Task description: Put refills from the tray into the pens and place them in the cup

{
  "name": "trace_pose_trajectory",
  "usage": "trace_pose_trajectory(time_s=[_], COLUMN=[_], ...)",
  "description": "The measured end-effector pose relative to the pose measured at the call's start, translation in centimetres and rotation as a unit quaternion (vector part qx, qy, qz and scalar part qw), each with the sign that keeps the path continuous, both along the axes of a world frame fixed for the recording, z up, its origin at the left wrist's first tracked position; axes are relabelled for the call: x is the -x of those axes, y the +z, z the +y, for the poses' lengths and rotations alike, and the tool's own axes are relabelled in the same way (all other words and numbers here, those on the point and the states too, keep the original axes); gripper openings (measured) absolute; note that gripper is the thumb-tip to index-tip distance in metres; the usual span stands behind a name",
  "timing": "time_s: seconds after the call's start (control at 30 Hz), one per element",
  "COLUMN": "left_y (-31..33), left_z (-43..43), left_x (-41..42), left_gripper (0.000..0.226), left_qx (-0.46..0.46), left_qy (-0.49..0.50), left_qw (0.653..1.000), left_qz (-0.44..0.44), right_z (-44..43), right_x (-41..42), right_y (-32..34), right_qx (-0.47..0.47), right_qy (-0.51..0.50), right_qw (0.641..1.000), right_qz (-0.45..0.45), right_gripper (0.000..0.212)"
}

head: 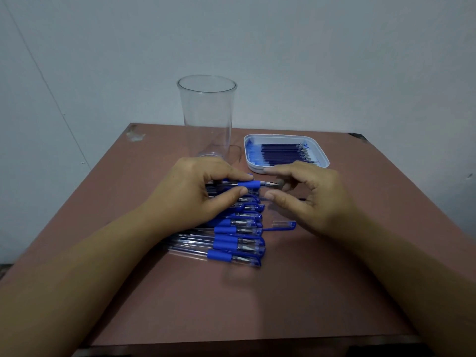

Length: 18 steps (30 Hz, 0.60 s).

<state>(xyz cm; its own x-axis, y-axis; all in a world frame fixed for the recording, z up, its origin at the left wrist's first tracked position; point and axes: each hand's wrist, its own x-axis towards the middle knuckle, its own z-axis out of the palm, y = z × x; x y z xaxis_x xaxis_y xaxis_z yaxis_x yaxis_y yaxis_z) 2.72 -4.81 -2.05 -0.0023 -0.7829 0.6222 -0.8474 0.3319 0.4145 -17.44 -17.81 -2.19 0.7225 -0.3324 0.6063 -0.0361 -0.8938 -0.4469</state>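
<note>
Pen (247, 184), uncapped, held level above the counter (360, 253), tip pointing to 3 o'clock.
Left hand (198, 194) pinches the barrel at the blue grip between thumb and forefinger. Right hand (306, 197) is spread, thumb and forefinger apart on either side of the tip, gripping nothing. Row of capped pens (237, 240) lies at 6 o'clock of the held pen, partly under the left hand, with a loose cap (283, 224) at its 3 o'clock. Clear cup (207, 117) stands upright at 12 o'clock. White tray (325, 161) of refills (283, 153) sits at 1 o'clock.
</note>
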Motion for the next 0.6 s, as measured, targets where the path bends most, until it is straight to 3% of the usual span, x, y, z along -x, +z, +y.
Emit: trace_pose_trajectory(time_s=[0.17, 0.27, 0.6], left_y=[-0.11, -0.02, 0.29], left_z=[0.06, 0.02, 0.31], left_x=[-0.05, -0.12, 0.36], left_gripper=[0.023, 0.025, 0.026], left_qx=[-0.004, -0.003, 0.062], left_qy=[0.003, 0.000, 0.061], left_qw=[1.000, 1.000, 0.980], left_qz=[0.000, -0.023, -0.181], right_z=[0.16, 0.12, 0.51], right_x=[-0.19, -0.13, -0.27], right_y=[0.13, 0.11, -0.01], right_qx=[0.054, 0.047, 0.071], right_qy=[-0.002, -0.007, -0.026], right_qw=[0.999, 0.999, 0.997], right_qz=[-0.002, 0.000, -0.008], right_gripper=[0.009, 0.020, 0.014])
